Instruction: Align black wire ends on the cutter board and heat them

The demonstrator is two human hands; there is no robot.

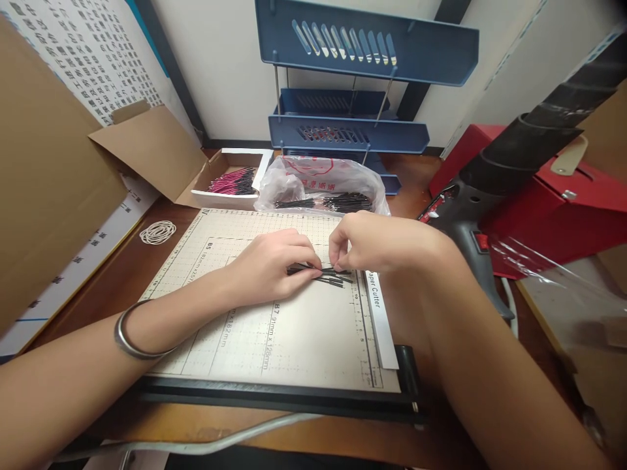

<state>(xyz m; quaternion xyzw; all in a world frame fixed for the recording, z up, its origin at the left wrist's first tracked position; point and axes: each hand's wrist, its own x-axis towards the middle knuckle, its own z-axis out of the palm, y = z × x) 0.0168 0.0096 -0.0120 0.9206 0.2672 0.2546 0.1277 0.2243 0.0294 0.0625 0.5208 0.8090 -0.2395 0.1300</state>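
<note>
On the cream gridded board of a paper cutter (313, 346) lie several thin black strips (333, 282), possibly short wires or tubes. My left hand (279, 264) rests on the board, its thumb and fingers closed round the left part of the bundle. Beside it, my right hand (365, 240) has thumb and forefinger pinched at the strips' right ends; exactly what lies between those fingertips is too small to make out. Some strips fan out loosely below the fingertips, close to the board's right-hand ruler.
Behind the board are a plastic bag (323, 179) of black strips and a box (198, 196) with pink-and-black pieces. White rubber bands (157, 232) lie left. A blue rack (367, 42) stands behind. At right are a black heat gun (482, 196) and a red box (553, 222).
</note>
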